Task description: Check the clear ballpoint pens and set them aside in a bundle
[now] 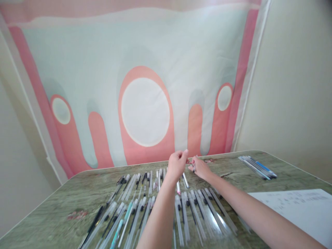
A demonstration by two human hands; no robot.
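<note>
Both hands, left hand (177, 162) and right hand (199, 167), pinched together on a tiny pen part (189, 161); probably light, slippery plastic; best gripped by its ends over the surface (77, 193).

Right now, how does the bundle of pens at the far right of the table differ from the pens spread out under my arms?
The far-right pen bundle is a small tight cluster, while the spread-out pens form wide rows of many. The bundle shows blue barrels; the spread ones are mostly clear with black caps, a few teal. The bundle lies away from both hands; the left hand and right hand hover over the rows. Both groups lie flat on the green table.
</note>
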